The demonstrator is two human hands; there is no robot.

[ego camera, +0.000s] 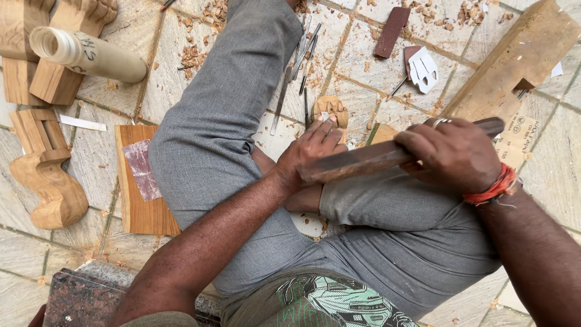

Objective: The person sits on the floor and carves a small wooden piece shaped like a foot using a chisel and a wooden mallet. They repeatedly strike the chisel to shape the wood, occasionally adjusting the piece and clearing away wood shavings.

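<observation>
Both hands busy: right hand (455, 154) gripped long dark wooden mallet (387, 157), left hand (311, 151) steadied small carved pale wood piece (331, 112) against stone floor (369, 66).

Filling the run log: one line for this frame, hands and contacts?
right hand: grips dark wooden mallet | left hand: on small carved wood piece | chisels on stone floor | person seated

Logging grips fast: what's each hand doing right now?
Left hand: resting on the small carved wood piece, grip unclear.
Right hand: closed around the dark wooden stick.
</observation>
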